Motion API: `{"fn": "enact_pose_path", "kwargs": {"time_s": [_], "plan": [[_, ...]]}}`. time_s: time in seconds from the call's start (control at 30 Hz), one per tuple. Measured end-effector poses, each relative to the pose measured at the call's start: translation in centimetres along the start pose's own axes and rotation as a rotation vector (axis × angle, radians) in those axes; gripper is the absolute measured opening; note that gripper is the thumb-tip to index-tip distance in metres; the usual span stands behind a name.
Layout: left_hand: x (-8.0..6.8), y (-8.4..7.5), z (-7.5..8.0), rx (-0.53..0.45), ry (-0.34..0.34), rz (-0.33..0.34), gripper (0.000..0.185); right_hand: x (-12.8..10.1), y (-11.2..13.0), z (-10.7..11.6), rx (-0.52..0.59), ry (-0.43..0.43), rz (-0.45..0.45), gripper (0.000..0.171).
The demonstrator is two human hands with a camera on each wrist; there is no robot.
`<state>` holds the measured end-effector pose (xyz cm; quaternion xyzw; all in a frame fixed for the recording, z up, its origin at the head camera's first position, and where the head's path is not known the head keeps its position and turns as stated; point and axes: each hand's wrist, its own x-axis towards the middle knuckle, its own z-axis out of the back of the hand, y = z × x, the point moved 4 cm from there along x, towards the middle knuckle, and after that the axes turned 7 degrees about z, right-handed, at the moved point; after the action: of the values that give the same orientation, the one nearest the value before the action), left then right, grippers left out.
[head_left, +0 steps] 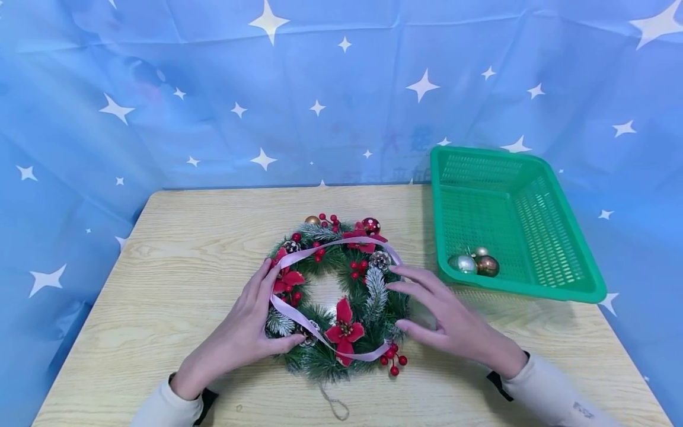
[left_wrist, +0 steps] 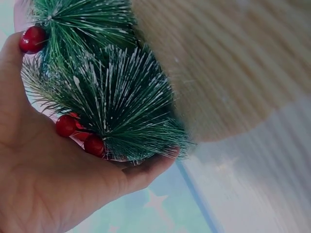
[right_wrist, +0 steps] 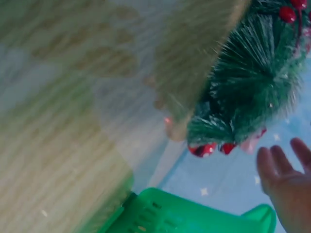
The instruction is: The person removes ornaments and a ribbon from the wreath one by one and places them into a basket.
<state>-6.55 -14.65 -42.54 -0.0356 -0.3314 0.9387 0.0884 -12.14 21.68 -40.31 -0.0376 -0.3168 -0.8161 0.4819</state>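
A green Christmas wreath (head_left: 376, 299) with red poinsettias, red berries and pinecones lies on the table. A pale pink ribbon (head_left: 315, 251) runs in a loose loop over its top. My left hand (head_left: 248, 323) holds the wreath's left side, thumb near a pinecone and fingers by the ribbon. Frosted needles (left_wrist: 116, 97) and red berries show between thumb and fingers in the left wrist view. Over the right side, my right hand (head_left: 448, 317) has its fingers spread and slightly bent, fingertips close to the greenery. The right wrist view shows this hand (right_wrist: 286, 182) holding nothing.
A green plastic basket (head_left: 578, 237) stands at the table's right, with several ornament balls (head_left: 488, 265) in its near left corner. A string loop (head_left: 335, 408) trails from the wreath's near edge over the wooden table (head_left: 176, 284). Behind hangs a blue star-patterned cloth (head_left: 213, 77).
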Motion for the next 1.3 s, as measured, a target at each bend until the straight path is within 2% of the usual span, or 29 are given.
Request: {"fn": "enact_pose_path", "kwargs": {"time_s": [0.13, 0.27, 0.53, 0.7, 1.0, 1.13, 1.3], "plan": [[0.0, 0.1, 0.0, 0.005, 0.002, 0.002, 0.133, 0.2, 0.1, -1.3, -0.027, 0.082, 0.011, 0.079], [-0.1, 0.0, 0.0, 0.017, -0.014, 0.006, 0.132, 0.3, 0.1, -2.0, -0.057, 0.108, -0.012, 0.084], [-0.8, -0.6, 0.1, 0.089, -0.102, -0.003, 0.132, 0.7, 0.1, -2.8, -0.119, 0.092, -0.009, 0.085], [-1.4, -1.1, 0.3, 0.11, -0.15, 0.015, 0.132, 0.9, 0.3, -3.2, -0.151, 0.094, -0.046, 0.083], [-2.2, -1.5, -0.1, 0.111, -0.132, 0.149, 0.131, 0.9, 1.3, -3.8, -0.22, 0.083, -0.087, 0.084], [-2.3, -1.6, -0.4, 0.125, -0.138, 0.162, 0.13, 0.8, 1.8, -4.0, -0.254, 0.059, -0.087, 0.083], [-2.1, -1.7, -0.7, 0.106, -0.145, 0.135, 0.129, 0.6, 2.5, -4.4, -0.289, 0.03, -0.077, 0.082]]}}
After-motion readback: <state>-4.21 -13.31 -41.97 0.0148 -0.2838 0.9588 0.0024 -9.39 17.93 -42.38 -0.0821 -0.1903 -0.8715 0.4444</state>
